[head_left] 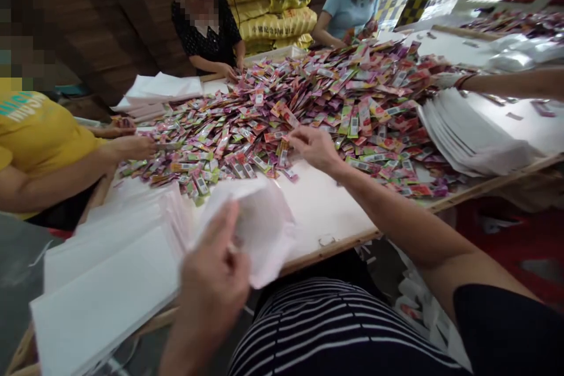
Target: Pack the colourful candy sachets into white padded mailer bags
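Note:
My left hand (215, 279), slightly blurred, grips a white paper bag (268, 229) whose mouth gapes toward the right. Over the near edge of a large heap of small colourful packets (304, 94), my right hand (315, 150) has its thumb and fingertips pinched together at a packet (283, 151). White tabletop (326, 205) shows between the bag and the heap. Just left of the held bag lies a fanned stack of white bags (118, 282).
Another stack of white bags (476, 135) lies at the right, with a gloved hand (445, 80) beside it. A person in yellow (48, 147) works at the left; two people sit across the table. Yellow sacks (273, 0) are piled behind them.

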A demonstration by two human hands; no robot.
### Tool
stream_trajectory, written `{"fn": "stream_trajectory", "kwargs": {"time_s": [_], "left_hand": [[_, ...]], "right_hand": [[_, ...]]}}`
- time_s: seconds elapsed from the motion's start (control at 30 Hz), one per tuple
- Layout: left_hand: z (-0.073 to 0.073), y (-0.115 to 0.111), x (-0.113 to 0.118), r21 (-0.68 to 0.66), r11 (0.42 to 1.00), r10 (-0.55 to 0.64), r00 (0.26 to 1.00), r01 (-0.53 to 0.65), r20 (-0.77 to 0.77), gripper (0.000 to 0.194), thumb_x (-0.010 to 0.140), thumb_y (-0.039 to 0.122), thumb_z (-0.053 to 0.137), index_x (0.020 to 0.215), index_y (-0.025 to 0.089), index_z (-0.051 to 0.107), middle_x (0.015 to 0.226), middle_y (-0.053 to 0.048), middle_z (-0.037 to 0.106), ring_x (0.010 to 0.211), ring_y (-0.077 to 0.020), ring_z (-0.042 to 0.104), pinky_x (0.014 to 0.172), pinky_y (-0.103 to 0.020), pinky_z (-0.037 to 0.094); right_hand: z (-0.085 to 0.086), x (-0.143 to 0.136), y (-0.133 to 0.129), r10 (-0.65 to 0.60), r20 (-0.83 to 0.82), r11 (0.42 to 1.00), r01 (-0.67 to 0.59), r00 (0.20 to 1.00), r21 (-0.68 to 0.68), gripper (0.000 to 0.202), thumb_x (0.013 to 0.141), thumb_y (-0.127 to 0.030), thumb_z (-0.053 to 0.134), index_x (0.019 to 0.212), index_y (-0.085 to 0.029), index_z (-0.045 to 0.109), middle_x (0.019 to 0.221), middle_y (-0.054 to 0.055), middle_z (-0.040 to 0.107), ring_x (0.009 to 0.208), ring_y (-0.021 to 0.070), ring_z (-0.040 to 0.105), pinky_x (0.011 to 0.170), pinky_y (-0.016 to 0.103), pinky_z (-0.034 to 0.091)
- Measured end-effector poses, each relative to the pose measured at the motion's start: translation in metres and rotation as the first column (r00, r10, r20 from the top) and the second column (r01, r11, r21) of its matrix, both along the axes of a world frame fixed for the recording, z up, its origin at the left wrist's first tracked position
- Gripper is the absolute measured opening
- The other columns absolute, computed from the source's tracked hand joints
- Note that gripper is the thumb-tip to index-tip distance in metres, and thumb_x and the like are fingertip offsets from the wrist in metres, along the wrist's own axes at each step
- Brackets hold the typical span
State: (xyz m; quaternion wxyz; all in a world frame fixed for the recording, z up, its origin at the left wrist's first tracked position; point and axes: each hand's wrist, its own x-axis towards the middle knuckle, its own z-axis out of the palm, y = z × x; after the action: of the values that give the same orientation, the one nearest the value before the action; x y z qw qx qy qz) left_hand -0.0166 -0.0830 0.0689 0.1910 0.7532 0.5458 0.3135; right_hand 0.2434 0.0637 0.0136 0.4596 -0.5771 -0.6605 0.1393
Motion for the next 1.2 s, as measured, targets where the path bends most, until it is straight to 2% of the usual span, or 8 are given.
{"fn": "stream_trajectory", "kwargs": {"time_s": [0.07,0.13,0.23,0.5,0.77,0.87,0.97,1.2], "left_hand": [[-0.046,-0.004,0.021,-0.118,0.981,-0.167,0.976,0.151,-0.14,0.064,0.069,0.011,0.047,0.132,0.015,0.057,0.135,-0.009,0.059,0.113,-0.0248,0.062,0.091,-0.034,0.054],[-0.085,-0.003,0.039,-0.322,0.921,-0.305,0.921,0.22,-0.242,0.065,0.068,0.008,0.044,0.133,0.008,0.055,0.139,-0.016,0.054,0.121,-0.0265,0.058,0.1,-0.036,0.05],[-0.113,0.005,0.051,-0.455,0.863,-0.381,0.874,0.219,-0.302,0.067,0.069,0.005,0.042,0.135,0.004,0.051,0.141,-0.018,0.05,0.127,-0.0259,0.053,0.108,-0.034,0.043],[-0.137,0.015,0.017,-0.237,0.971,-0.106,0.951,0.035,-0.292,0.058,0.077,0.009,0.038,0.133,0.007,0.053,0.137,-0.015,0.056,0.126,-0.0246,0.054,0.109,-0.038,0.043],[-0.166,0.01,0.012,-0.079,0.997,-0.032,0.985,0.019,-0.167,0.058,0.08,0.011,0.041,0.138,0.012,0.048,0.142,-0.011,0.052,0.129,-0.025,0.051,0.107,-0.037,0.046],[-0.166,0.008,0.01,-0.055,0.998,-0.026,0.989,0.018,-0.146,0.058,0.08,0.011,0.042,0.138,0.014,0.049,0.14,-0.01,0.053,0.128,-0.025,0.052,0.106,-0.037,0.046],[-0.167,0.008,0.011,-0.044,0.999,-0.009,0.991,0.003,-0.136,0.058,0.08,0.011,0.043,0.138,0.015,0.049,0.141,-0.011,0.053,0.127,-0.0253,0.053,0.106,-0.037,0.047],[-0.17,0.01,0.012,-0.045,0.999,-0.025,0.996,0.022,-0.08,0.057,0.08,0.011,0.042,0.136,0.016,0.051,0.141,-0.01,0.053,0.127,-0.0227,0.053,0.103,-0.034,0.048]], "right_hand": [[-0.033,-0.003,0.028,-0.067,0.098,0.97,0.088,0.993,-0.225,0.028,0.092,-0.035,0.051,0.088,-0.015,0.07,0.08,0.005,0.068,0.073,0.0159,0.059,0.07,0.026,0.043],[-0.06,-0.014,0.047,-0.063,0.19,0.919,0.131,0.98,-0.372,0.033,0.094,-0.041,0.049,0.104,-0.017,0.069,0.096,0.008,0.07,0.085,0.0188,0.062,0.076,0.027,0.043],[-0.084,-0.033,0.055,0.047,0.325,0.894,0.105,0.945,-0.435,0.044,0.091,-0.051,0.051,0.12,-0.02,0.064,0.124,0.014,0.059,0.103,0.0236,0.059,0.084,0.03,0.043],[-0.118,0.013,-0.005,0.382,0.361,0.89,-0.233,0.85,-0.393,0.024,0.09,-0.013,0.047,0.091,-0.018,0.071,0.104,0.008,0.068,0.101,0.0187,0.059,0.087,0.026,0.039],[-0.131,0.057,-0.062,-0.011,-0.071,0.898,-0.021,0.997,-0.439,0.027,0.089,-0.032,0.049,0.11,-0.018,0.06,0.079,0.002,0.069,0.072,0.0172,0.063,0.069,0.027,0.046],[-0.123,0.056,-0.055,-0.136,-0.162,0.904,0.056,0.977,-0.424,0.032,0.091,-0.032,0.045,0.117,-0.017,0.055,0.088,0.005,0.071,0.08,0.0176,0.066,0.073,0.028,0.048],[-0.11,0.041,-0.032,-0.184,0.056,0.89,0.19,0.981,-0.415,0.03,0.094,-0.031,0.041,0.116,-0.019,0.059,0.095,0.007,0.071,0.086,0.0193,0.066,0.078,0.03,0.047],[-0.088,-0.003,0.031,0.116,0.449,0.829,0.162,0.886,-0.535,0.044,0.079,-0.02,0.058,0.123,-0.012,0.058,0.108,0.015,0.069,0.095,0.028,0.063,0.076,0.031,0.045]]}}
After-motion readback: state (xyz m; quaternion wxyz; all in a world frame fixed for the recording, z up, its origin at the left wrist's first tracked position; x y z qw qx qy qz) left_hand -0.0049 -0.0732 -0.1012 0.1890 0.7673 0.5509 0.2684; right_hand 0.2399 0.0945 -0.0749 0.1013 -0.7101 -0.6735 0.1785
